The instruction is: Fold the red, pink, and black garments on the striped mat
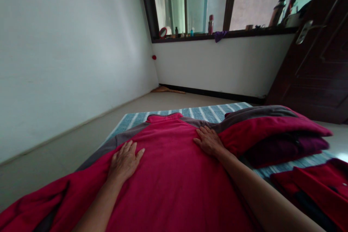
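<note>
A pinkish-red jacket [165,166] with grey shoulder panels lies spread over a blue-and-white striped cloth [209,112], its collar at the far end. My left hand [125,161] rests flat on the jacket's left side, fingers extended. Near the grey panel on the other side, my right hand [208,139] lies palm down with its fingers slightly spread. Neither hand grips anything. The jacket's right sleeve [261,127] drapes over a dark purple folded garment [293,146]. Its left sleeve reaches to the lower left corner.
Red folded clothing [315,188] lies at the lower right. A white wall [67,50] stands to the left, and a dark wooden door [318,65] to the right. Small bottles and a red flask [211,24] line the windowsill at the back.
</note>
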`<state>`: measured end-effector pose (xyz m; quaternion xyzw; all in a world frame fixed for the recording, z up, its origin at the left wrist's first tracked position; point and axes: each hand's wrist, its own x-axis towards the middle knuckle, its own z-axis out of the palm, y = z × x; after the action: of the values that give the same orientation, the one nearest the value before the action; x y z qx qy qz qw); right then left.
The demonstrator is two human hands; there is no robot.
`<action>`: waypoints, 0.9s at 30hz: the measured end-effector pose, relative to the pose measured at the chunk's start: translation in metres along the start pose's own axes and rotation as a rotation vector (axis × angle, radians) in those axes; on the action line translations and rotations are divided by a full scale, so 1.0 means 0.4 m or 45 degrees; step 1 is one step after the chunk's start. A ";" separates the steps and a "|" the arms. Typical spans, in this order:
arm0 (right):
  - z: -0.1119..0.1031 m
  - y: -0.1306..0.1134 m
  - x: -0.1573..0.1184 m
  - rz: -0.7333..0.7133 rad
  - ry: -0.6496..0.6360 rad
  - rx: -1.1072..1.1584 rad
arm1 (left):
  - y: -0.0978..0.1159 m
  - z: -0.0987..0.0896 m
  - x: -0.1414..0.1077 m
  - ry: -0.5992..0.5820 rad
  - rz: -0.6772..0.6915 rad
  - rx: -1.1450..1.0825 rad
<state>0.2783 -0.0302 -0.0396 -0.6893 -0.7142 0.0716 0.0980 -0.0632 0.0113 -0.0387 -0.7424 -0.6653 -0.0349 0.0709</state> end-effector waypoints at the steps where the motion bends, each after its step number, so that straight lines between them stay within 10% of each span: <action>1: 0.000 0.000 0.000 0.002 -0.002 -0.001 | 0.001 -0.002 0.000 -0.004 0.001 -0.004; 27: 0.009 0.004 0.004 0.011 -0.004 0.007 | -0.004 0.004 0.001 0.021 0.003 -0.013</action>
<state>0.2790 -0.0285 -0.0432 -0.6919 -0.7113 0.0752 0.0986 -0.0649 0.0122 -0.0403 -0.7433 -0.6636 -0.0442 0.0728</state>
